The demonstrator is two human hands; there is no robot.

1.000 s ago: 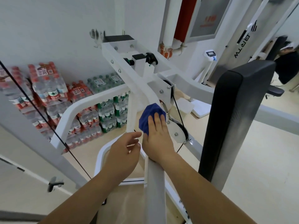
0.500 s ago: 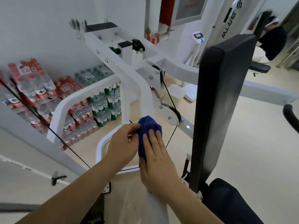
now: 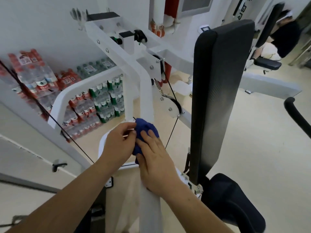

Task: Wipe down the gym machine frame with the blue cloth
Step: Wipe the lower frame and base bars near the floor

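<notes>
A single view is given, from a wide-angle camera worn on the head. It is pointed forward and steeply down, close above the left grip (image 3: 119,145) and right grip (image 3: 154,158), which are seen together on the blue cloth (image 3: 145,128) at mid-view; the black back pad (image 3: 217,98) is caught right of them.

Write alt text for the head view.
The right hand presses a blue cloth against the white machine frame while the left hand pinches its edge. A black back pad stands right; bottled water packs are stacked left.
</notes>
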